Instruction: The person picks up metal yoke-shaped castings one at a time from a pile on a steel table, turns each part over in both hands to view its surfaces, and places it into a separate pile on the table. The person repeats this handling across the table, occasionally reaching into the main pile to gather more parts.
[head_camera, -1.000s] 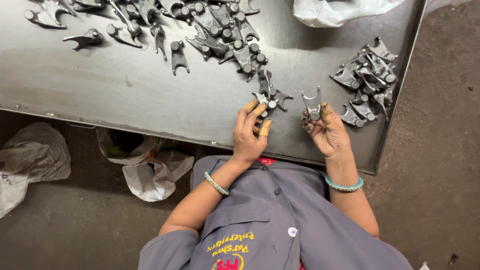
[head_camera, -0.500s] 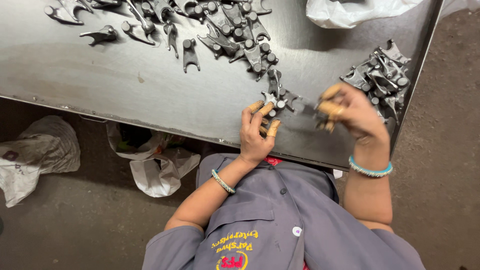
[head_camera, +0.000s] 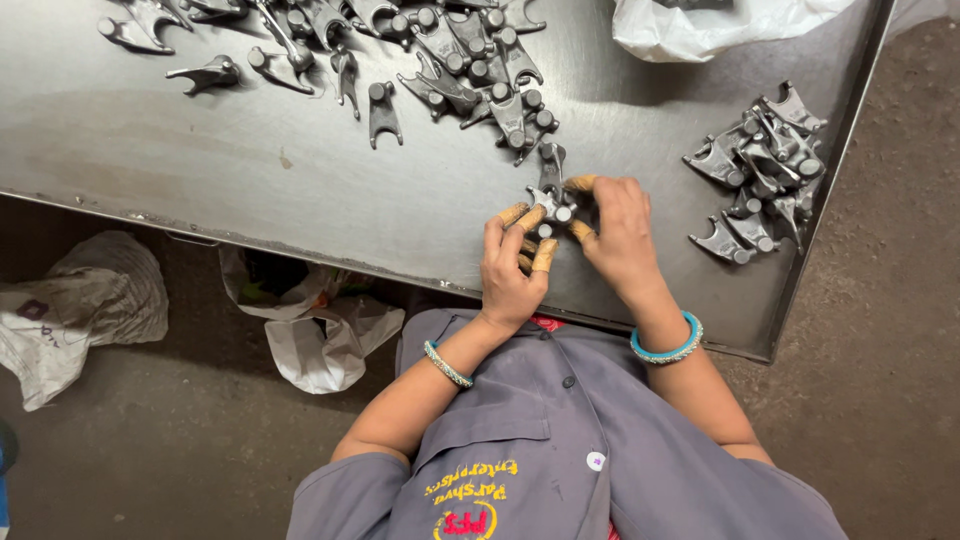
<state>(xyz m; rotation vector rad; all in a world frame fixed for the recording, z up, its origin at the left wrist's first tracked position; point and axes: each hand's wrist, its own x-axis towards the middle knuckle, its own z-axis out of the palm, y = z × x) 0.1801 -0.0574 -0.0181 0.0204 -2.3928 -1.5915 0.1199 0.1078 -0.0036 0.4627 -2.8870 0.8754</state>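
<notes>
Left of the metal part (head_camera: 548, 205) we hold, other parts (head_camera: 440, 50) lie scattered across the steel table (head_camera: 200, 150). Our left hand (head_camera: 512, 270) and right hand (head_camera: 620, 235) both pinch that part with curled fingers near the table's front edge. Right of it sits a heap of parts (head_camera: 765, 170).
</notes>
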